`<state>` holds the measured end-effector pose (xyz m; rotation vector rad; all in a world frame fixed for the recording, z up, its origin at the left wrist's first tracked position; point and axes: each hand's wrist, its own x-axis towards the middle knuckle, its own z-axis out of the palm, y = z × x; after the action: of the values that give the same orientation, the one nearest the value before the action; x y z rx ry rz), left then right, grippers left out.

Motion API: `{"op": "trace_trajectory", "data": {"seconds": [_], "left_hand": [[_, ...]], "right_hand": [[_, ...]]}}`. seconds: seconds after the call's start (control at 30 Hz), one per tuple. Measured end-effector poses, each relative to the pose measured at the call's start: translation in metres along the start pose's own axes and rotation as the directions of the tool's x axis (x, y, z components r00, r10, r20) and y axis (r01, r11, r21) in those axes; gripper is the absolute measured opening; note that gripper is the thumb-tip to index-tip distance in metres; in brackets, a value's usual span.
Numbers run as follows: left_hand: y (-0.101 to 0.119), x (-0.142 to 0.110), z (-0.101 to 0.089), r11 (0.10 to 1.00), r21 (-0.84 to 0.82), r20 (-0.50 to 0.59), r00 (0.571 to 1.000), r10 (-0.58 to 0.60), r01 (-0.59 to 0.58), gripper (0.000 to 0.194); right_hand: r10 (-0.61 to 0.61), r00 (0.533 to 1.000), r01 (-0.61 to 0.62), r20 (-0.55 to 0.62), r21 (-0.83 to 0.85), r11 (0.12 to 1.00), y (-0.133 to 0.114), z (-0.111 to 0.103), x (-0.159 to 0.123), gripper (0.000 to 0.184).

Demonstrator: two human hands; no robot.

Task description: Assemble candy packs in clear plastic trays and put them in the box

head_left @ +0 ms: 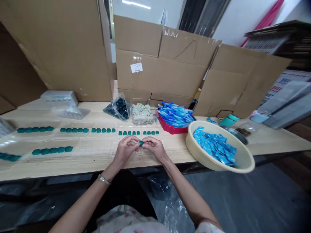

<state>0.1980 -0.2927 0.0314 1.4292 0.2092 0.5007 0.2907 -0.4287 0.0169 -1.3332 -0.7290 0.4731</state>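
Between the fingertips of my left hand and my right hand is a small dark green piece. Both hands are closed in a pinch on it, just above the front of the wooden table. Beyond them lie rows of similar green pieces in clear plastic trays. More rows stretch to the left, including a front row of green pieces. A clear plastic bag of dark green pieces lies behind, beside a clear box full of small pale printed items.
A red tray holds blue pointed packets. To the right, a cream basin with blue packets overhangs the table's front edge. Cardboard sheets stand along the back. A teal bottle and clear plastic packaging lie farther out.
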Motion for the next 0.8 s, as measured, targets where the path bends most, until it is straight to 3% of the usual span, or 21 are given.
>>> {"op": "trace_trajectory", "data": {"seconds": [0.13, 0.23, 0.3, 0.37, 0.43, 0.57, 0.67, 0.8], "left_hand": [[-0.001, -0.002, 0.006, 0.974, 0.107, 0.069, 0.978, 0.195, -0.202, 0.014], [0.0, -0.001, 0.01, 0.979, 0.083, 0.085, 0.98, 0.182, -0.189, 0.017], [-0.001, 0.0, 0.01, 0.985, 0.069, 0.069, 0.986, 0.153, -0.157, 0.02], [-0.005, 0.0, 0.006, 0.986, 0.102, 0.061, 0.99, 0.127, -0.133, 0.022], [-0.012, 0.001, 0.001, 0.979, 0.166, 0.082, 0.991, 0.108, -0.121, 0.021], [-0.027, 0.001, -0.009, 0.968, 0.24, 0.132, 0.99, 0.043, -0.074, 0.024], [-0.033, 0.001, -0.012, 0.965, 0.262, 0.149, 0.989, -0.015, -0.025, 0.027], [-0.032, -0.001, -0.014, 0.957, 0.284, 0.131, 0.986, -0.104, 0.064, 0.028]], "right_hand": [[0.009, 0.999, -0.01, -0.038, -0.026, 1.0, -0.004, -0.002, -0.01, 0.028], [-0.042, 0.997, 0.034, -0.07, -0.111, 0.993, -0.008, -0.011, -0.012, 0.028], [-0.124, 0.986, 0.091, -0.108, -0.269, 0.959, -0.01, -0.029, -0.009, 0.025], [-0.241, 0.96, 0.138, -0.144, -0.505, 0.852, -0.012, -0.056, 0.0, 0.024], [-0.338, 0.931, 0.139, -0.137, -0.721, 0.678, -0.012, -0.086, 0.012, 0.026], [-0.308, 0.95, 0.175, 0.055, -0.909, 0.378, -0.003, -0.127, 0.037, 0.019], [-0.203, 0.968, 0.196, 0.145, -0.945, 0.261, 0.007, -0.137, 0.051, 0.019], [-0.129, 0.975, 0.205, 0.181, -0.957, 0.206, 0.015, -0.141, 0.062, 0.018]]}}
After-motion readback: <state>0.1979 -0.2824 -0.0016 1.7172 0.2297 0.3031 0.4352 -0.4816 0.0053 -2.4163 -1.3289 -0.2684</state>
